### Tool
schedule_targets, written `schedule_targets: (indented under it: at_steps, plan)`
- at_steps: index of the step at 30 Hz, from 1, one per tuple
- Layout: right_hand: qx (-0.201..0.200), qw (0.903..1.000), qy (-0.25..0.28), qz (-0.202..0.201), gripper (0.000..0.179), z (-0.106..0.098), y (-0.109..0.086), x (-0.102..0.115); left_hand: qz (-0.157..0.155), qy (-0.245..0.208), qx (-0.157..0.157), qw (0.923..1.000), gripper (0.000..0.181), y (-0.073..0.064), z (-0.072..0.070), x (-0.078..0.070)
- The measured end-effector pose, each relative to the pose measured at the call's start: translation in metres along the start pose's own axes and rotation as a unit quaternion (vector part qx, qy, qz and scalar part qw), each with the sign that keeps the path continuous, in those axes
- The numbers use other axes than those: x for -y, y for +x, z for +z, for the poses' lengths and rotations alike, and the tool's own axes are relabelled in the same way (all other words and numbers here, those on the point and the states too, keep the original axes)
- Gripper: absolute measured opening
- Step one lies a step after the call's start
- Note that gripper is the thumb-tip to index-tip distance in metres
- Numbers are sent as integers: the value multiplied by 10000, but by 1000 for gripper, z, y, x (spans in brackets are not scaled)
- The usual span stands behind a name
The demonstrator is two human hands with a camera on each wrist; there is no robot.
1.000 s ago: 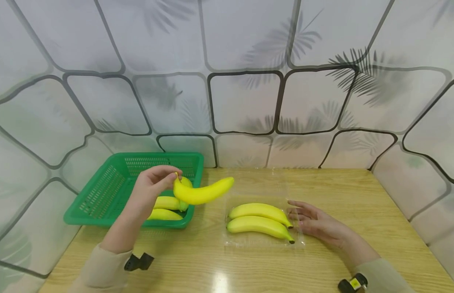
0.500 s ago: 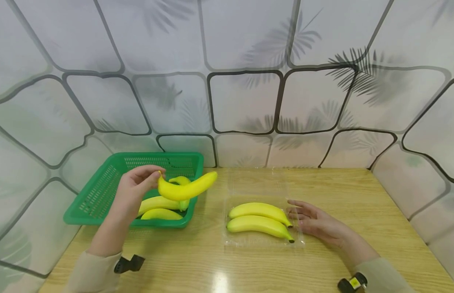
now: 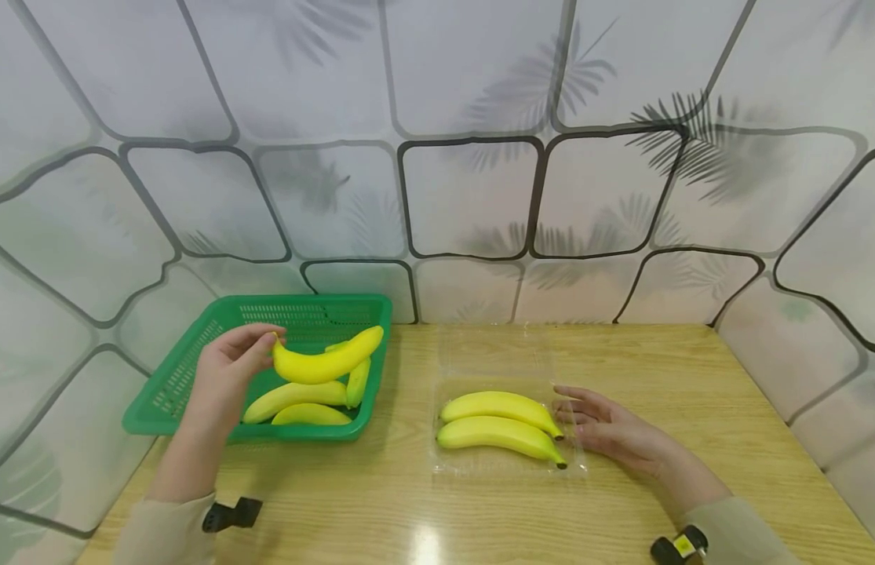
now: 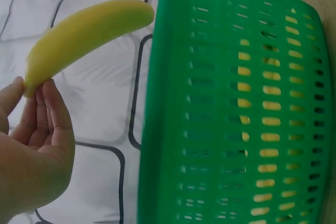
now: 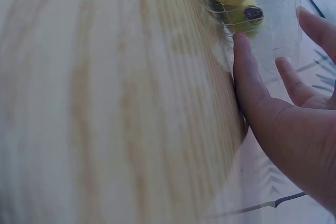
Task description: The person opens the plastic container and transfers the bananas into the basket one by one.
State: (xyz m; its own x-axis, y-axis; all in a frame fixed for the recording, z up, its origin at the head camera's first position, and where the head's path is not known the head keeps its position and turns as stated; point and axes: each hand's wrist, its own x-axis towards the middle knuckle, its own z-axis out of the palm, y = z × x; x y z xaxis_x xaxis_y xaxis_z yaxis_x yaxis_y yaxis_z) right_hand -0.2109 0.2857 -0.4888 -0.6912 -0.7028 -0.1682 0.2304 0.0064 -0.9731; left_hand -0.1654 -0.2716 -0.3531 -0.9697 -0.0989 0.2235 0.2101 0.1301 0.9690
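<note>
Left hand: the left hand (image 3: 221, 377) is closed to a pinch, thumb and fingertips holding a banana by its narrow stem end, above the basket.
Held banana: the held banana (image 3: 327, 366) hangs in the air over the green basket, its free end tilted up toward the basket's right side.
Right hand: the right hand (image 3: 624, 435) is well to the right of the basket, fingers loosely spread, gripping nothing; it is beside the right edge of a clear container, and whether it presses the plastic I cannot tell.
Clear container: the clear container (image 3: 472, 471) lies to the right of the basket, its clear lid (image 3: 494, 349) laid back on the far side.
Packed bananas: two packed bananas (image 3: 497, 436) lie side by side in the container, right of the basket, their dark-tipped ends turned away from it.
Green basket: the green basket (image 3: 317, 432) has slotted walls.
Basket bananas: three basket bananas (image 3: 296, 396) lie inside the basket's right half, two roughly side by side near its front and one crosswise by its right wall.
Desk: the wood-grained desk (image 3: 691, 361) is under the basket and stretches to its right.
Wall: a patterned wall (image 3: 472, 196) rises behind the basket.
</note>
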Motion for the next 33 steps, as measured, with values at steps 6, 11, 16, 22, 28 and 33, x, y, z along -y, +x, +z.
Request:
schedule_targets:
  at_steps: [6,11,16,22,28,33]
  plan:
    - [17,10000,33,-30,67,0,0,0,-144,-39,-218,9997,15,1,-14,11]
    - [37,10000,26,-27,67,0,0,0,-391,-17,-355,9986,14,3,-23,18]
    - [25,10000,5,-32,67,-1,0,-1,-751,107,-443,9961,12,7,-30,23]
    - [37,10000,18,-40,67,0,0,0,-998,31,-504,9937,10,8,-37,30]
    - [-42,10000,-12,8,66,1,0,1,-1057,-125,-460,9933,9,10,-43,38]
    - [-79,9999,-40,63,67,3,0,3,-1332,36,-382,9903,11,11,-47,43]
